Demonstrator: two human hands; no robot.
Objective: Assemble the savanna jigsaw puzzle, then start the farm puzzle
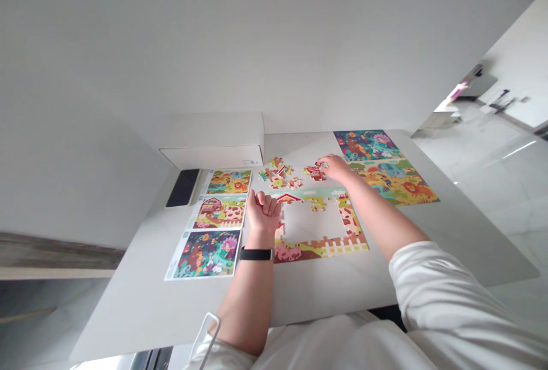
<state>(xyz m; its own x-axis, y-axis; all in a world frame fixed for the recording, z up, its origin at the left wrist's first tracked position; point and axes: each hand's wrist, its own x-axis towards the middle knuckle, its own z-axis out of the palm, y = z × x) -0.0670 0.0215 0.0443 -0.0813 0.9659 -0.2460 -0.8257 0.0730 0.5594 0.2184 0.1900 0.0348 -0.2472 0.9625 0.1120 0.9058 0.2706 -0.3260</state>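
A jigsaw puzzle (299, 249) lies in front of me with its farm-picture border joined around a bare middle. A few green and yellow pieces (317, 204) jut in from its top edge. My left hand (264, 213), wearing a black wristband, is curled over the puzzle's left side; its folded fingers hide whatever may be inside. Beyond the top border my right hand (334, 167) pinches a puzzle piece, mostly covered by the fingertips, right beside red barn pieces (314, 173). Left of these is a cluster of loose pieces (279, 180).
A reference sheet (171, 273) with three pictures lies on the left, near a dark phone (183, 187). Behind it a white box (209, 157) stands against the wall. Two finished puzzles, one dark blue (366, 144) and one yellow (398, 181), lie at the right.
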